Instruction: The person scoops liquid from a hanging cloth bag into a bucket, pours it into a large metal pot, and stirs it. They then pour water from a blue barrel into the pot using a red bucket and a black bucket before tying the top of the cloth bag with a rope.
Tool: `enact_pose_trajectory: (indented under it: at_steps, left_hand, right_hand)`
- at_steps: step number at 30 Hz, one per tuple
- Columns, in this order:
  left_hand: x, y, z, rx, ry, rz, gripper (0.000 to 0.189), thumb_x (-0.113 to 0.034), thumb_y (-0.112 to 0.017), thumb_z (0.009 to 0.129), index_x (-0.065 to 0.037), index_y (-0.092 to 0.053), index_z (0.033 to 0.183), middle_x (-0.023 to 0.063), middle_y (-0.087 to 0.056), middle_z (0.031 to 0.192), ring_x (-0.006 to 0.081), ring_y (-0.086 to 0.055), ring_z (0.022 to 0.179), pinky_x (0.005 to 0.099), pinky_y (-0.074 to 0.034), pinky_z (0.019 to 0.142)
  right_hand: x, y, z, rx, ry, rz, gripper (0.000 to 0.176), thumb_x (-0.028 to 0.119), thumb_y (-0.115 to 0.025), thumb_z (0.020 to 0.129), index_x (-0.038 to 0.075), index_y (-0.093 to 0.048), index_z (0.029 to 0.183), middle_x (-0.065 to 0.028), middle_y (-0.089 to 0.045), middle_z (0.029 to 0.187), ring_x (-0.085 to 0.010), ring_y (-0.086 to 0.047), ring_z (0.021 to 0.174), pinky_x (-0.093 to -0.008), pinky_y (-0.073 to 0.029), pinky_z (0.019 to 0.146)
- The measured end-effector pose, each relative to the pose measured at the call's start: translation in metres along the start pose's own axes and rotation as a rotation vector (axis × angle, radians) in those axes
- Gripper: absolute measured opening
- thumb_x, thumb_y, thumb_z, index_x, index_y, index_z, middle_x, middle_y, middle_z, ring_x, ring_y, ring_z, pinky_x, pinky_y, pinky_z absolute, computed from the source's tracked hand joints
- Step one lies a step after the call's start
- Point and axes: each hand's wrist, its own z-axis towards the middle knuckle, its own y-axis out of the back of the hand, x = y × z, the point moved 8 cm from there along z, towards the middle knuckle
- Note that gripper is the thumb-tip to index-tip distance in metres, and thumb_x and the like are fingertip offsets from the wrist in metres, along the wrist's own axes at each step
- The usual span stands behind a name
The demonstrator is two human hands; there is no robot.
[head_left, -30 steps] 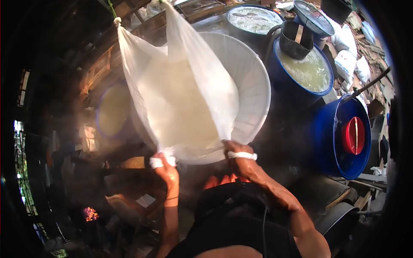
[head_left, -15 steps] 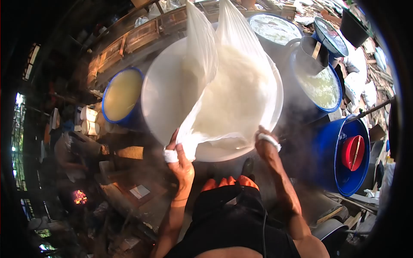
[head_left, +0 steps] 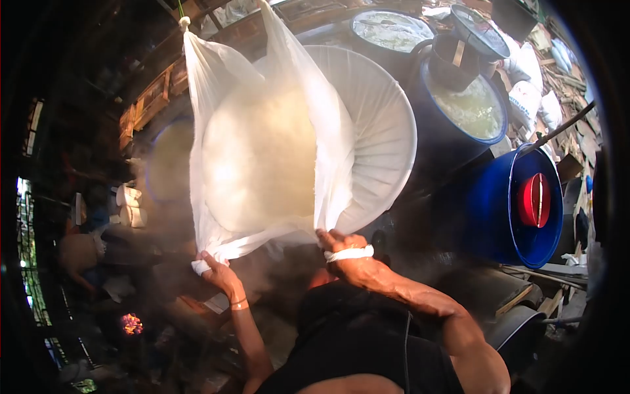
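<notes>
A white cloth [head_left: 335, 125] hangs from two upper corners, one knotted to a green cord, and sags with a pale, steaming mass [head_left: 262, 157] inside. At the cloth's lower left corner, my left hand [head_left: 220, 272] is closed on the bunched fabric. My right hand [head_left: 348, 253] grips the lower right corner, with white cloth wrapped round the hand. Behind and to the right of the hanging cloth is a wide round basin [head_left: 387, 138], its inside pale and lined with folds.
Blue drums with frothy liquid [head_left: 472, 108] stand at the upper right, with a metal pot [head_left: 454, 62] over one. A blue barrel [head_left: 499, 203] holds a red bowl [head_left: 533, 200]. Embers [head_left: 131, 324] glow at lower left, near a partly visible person [head_left: 82, 256]. Steam blurs another drum at left.
The cloth and its contents have swung left across the basin. My left hand has moved left and slightly down; my right hand has moved left and down, pulling its corner along.
</notes>
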Motion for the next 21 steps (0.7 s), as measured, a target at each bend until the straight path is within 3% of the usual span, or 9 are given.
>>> enact_pose_trajectory:
  at_steps: [6,8,12,13,14,16,18,19,21]
  left_hand:
    - [-0.01,-0.121,-0.094,0.508,-0.017,-0.373,0.028,-0.018,-0.054,0.102,0.0,-0.054,0.124,0.007,-0.062,0.092,0.0125,-0.055,0.063,0.0244,-0.04,0.047]
    - [-0.033,-0.155,-0.155,0.702,-0.017,-0.323,0.025,-0.013,-0.053,0.102,0.001,-0.058,0.122,0.011,-0.066,0.103,0.0179,-0.062,0.075,0.0289,-0.048,0.06]
    - [-0.15,-0.179,-0.218,0.84,-0.481,-0.191,0.022,-0.007,-0.052,0.1,0.004,-0.064,0.115,0.018,-0.064,0.129,0.0272,-0.065,0.108,0.0374,-0.049,0.093]
    - [-0.153,-0.175,-0.208,0.838,-0.432,-0.131,0.021,-0.006,-0.051,0.1,0.005,-0.063,0.115,0.0179,-0.066,0.125,0.0251,-0.066,0.098,0.0357,-0.05,0.087]
    - [-0.155,-0.171,-0.193,0.779,-0.418,-0.221,0.025,-0.015,-0.049,0.104,0.002,-0.06,0.119,0.0126,-0.067,0.116,0.0114,-0.06,0.07,0.0244,-0.049,0.052]
    - [-0.153,-0.149,-0.161,0.719,-0.188,-0.353,0.025,-0.018,-0.048,0.105,0.001,-0.056,0.119,0.0123,-0.063,0.111,0.0112,-0.06,0.069,0.0235,-0.049,0.05]
    - [-0.149,-0.124,-0.126,0.596,-0.257,-0.264,0.026,-0.021,-0.048,0.105,0.002,-0.054,0.117,0.0113,-0.06,0.11,0.0113,-0.059,0.072,0.0224,-0.048,0.05]
    - [-0.128,-0.113,-0.109,0.513,-0.337,-0.238,0.029,-0.022,-0.048,0.105,0.003,-0.053,0.12,0.0107,-0.06,0.11,0.0117,-0.059,0.077,0.022,-0.048,0.051]
    - [-0.083,-0.091,-0.091,0.466,-0.259,-0.144,0.034,-0.025,-0.046,0.106,0.003,-0.055,0.124,0.0121,-0.059,0.128,0.0114,-0.059,0.079,0.0224,-0.047,0.054]
  right_hand:
    - [-0.114,0.026,0.0,-0.124,-0.446,0.261,0.032,0.017,-0.059,0.087,0.012,-0.064,0.118,-0.0178,-0.07,0.099,-0.0408,-0.067,0.089,-0.0493,-0.053,0.077]
    - [-0.128,0.056,-0.003,-0.147,-0.484,0.235,0.03,0.016,-0.058,0.089,0.009,-0.066,0.117,-0.0219,-0.07,0.098,-0.0429,-0.066,0.095,-0.0488,-0.053,0.082]
    - [-0.185,0.078,-0.018,-0.429,-0.521,0.236,0.031,0.013,-0.06,0.09,0.003,-0.065,0.119,-0.0252,-0.07,0.099,-0.0419,-0.069,0.091,-0.0448,-0.055,0.081]
    - [-0.195,0.086,-0.02,-0.393,-0.634,0.371,0.033,0.013,-0.06,0.09,0.002,-0.064,0.121,-0.0255,-0.07,0.104,-0.0403,-0.069,0.095,-0.043,-0.055,0.084]
    - [-0.202,0.096,-0.021,-0.439,-0.602,0.349,0.035,0.013,-0.06,0.091,0.0,-0.063,0.123,-0.0253,-0.07,0.103,-0.0386,-0.07,0.096,-0.0415,-0.055,0.085]
    - [-0.21,0.094,-0.015,-0.405,-0.566,0.177,0.038,0.013,-0.06,0.091,0.001,-0.061,0.127,-0.0262,-0.069,0.107,-0.038,-0.07,0.097,-0.0401,-0.055,0.085]
    - [-0.222,0.066,-0.008,-0.443,-0.487,0.001,0.029,0.015,-0.062,0.092,-0.001,-0.065,0.117,-0.0207,-0.071,0.099,-0.0323,-0.071,0.086,-0.0373,-0.056,0.075]
    - [-0.264,0.018,-0.015,-0.509,-0.699,0.778,0.023,0.018,-0.065,0.092,0.001,-0.065,0.107,-0.016,-0.069,0.09,-0.0282,-0.069,0.076,-0.0355,-0.054,0.067]
    - [-0.245,-0.05,-0.012,-0.52,-0.85,1.276,0.022,0.028,-0.071,0.091,0.008,-0.063,0.095,-0.0067,-0.061,0.074,-0.0205,-0.06,0.062,-0.0307,-0.048,0.055]
